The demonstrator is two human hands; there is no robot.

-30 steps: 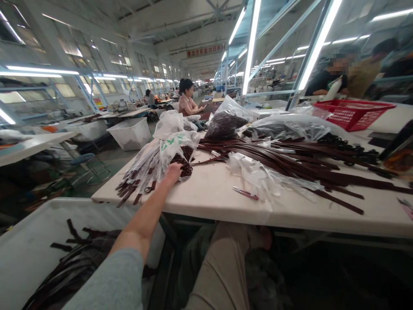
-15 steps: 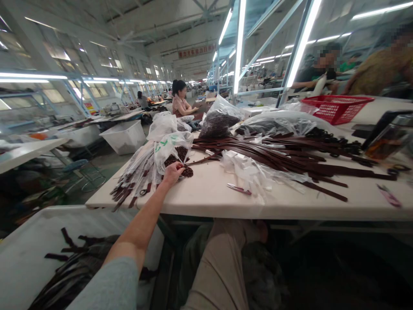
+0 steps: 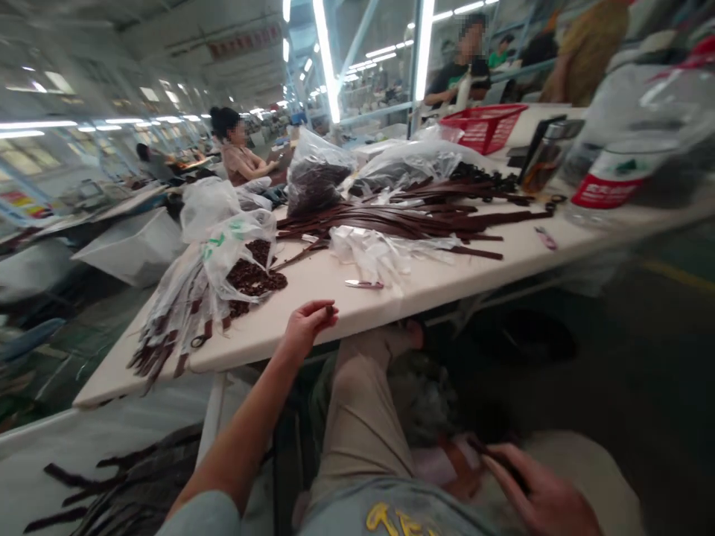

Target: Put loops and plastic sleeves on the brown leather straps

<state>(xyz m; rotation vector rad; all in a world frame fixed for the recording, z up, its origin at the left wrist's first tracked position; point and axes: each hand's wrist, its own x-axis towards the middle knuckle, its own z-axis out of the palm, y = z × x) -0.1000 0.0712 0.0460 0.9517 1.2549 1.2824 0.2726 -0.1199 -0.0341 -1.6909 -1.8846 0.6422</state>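
My left hand [image 3: 306, 327] is over the table's front edge, pinching a small dark brown piece [image 3: 329, 310] between thumb and fingers. Behind it lies a pile of small dark brown pieces [image 3: 257, 279], partly under a clear plastic bag [image 3: 223, 253] with green print. My right hand [image 3: 544, 491] is low at the right, beside my lap and blurred. Its fingers are closed on a dark brown strip [image 3: 511, 469], whose far end I cannot make out. A pair of thread snips [image 3: 364, 284] lies on the table past my left hand.
Dark brown straps [image 3: 369, 219] spread across the table [image 3: 313, 275] beside white plastic wrappers [image 3: 363, 249]. A red basket [image 3: 485, 128], a flask [image 3: 550, 156] and a large plastic bottle [image 3: 608, 186] stand toward the right. A white bin [image 3: 134, 409] with strips sits below left. Other people work beyond.
My left hand has left the pile and come toward me with a small piece in its fingers. My right hand has come into view. The camera view has turned right and downward.
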